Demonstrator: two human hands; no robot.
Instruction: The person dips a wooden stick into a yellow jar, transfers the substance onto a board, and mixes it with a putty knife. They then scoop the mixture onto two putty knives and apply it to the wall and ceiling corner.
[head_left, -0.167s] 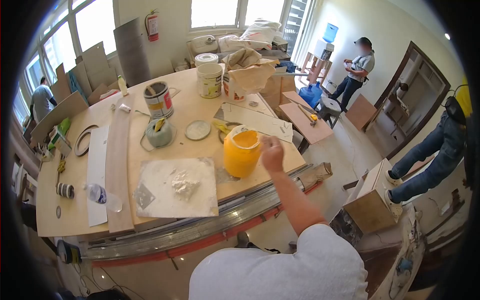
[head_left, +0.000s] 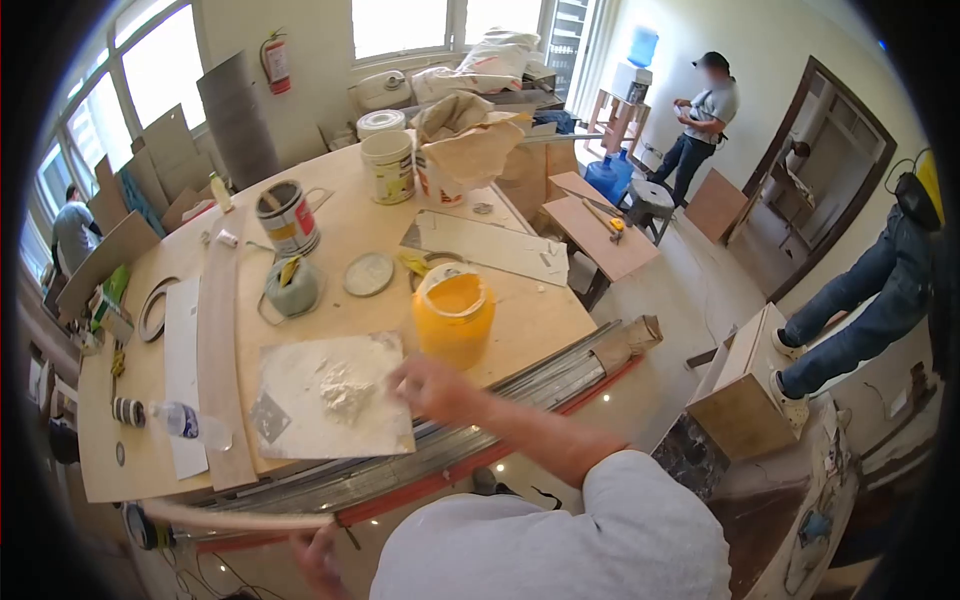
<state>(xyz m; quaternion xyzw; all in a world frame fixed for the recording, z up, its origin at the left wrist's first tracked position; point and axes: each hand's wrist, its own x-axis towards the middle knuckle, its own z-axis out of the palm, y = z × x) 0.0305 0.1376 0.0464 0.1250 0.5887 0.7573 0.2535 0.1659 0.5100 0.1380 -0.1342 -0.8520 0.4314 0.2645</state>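
Note:
My right hand (head_left: pixel 428 388) is over the right edge of the powder-dusted white board (head_left: pixel 290 365), its fingers curled; what they hold, if anything, is hidden. To its left, a heap of pale powder (head_left: pixel 345 392) lies on that board, with a grey metal plate (head_left: pixel 270 417) at the corner. Just beyond the hand stands a yellow tub (head_left: pixel 455 325) with an open, powder-smeared mouth. Low in the view, my left hand (head_left: pixel 318 560), somewhat blurred, grips the end of a long pale stick (head_left: pixel 235 518), which points left below the table edge.
Toward the back of the table (head_left: pixel 540 320) are a paint can (head_left: pixel 287 218), a green container (head_left: pixel 291 287), a round lid (head_left: pixel 369 274) and a white bucket (head_left: pixel 388 167). A plastic bottle (head_left: pixel 175 419) lies left. Metal profiles (head_left: pixel 500 400) run along the front. Other people (head_left: pixel 710 120) are nearby.
My right hand has moved left and nearer, from beside the yellow tub's mouth to the board's edge. My left hand has come into view with the stick. The view has shifted slightly.

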